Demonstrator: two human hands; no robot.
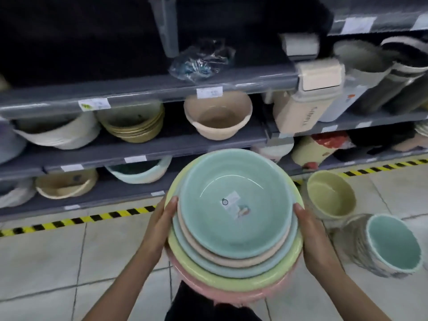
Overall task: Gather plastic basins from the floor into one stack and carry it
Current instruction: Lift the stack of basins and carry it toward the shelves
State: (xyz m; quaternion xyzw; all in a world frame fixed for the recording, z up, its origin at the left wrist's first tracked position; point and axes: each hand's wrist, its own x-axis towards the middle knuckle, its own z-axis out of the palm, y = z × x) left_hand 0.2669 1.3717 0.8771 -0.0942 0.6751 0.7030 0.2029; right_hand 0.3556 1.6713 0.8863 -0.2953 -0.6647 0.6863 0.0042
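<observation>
Left hand (162, 225) and right hand (308, 235) are sitting well apart, one on each side of a stack of nested round plastic basins (231, 282), and both are gripping it. Thumbs are hooking over the rims on top; the other fingers are tucked round the far side and underneath, so I can't really see them.

The stack is being held up off the pale tiled floor (58, 262), right in front of the body. Top one is a glossy teal-green basin (243, 177) with a small paper sticker (236, 205) lying in its bottom. Peeking out below it: a beige rim (206, 247), a light blue rim (222, 267), a wider yellow-green basin (266, 280), and a pink basin (220, 295) at the very bottom.

On the floor to the right, two more piles are tilting over on their sides: a pile of pale yellow basins (331, 195) and, nearer, a pile of mint basins (393, 244). They're just beside each other.

A yellow-and-black striped tape line (69, 221) is running along the foot of the grey metal shelving (139, 89). A tan plastic basin with handles (217, 114) is sitting on the middle shelf, a crumpled clear plastic bag (201, 61) on the shelf above it, and cream lidded bins (317, 89) off to the right.
</observation>
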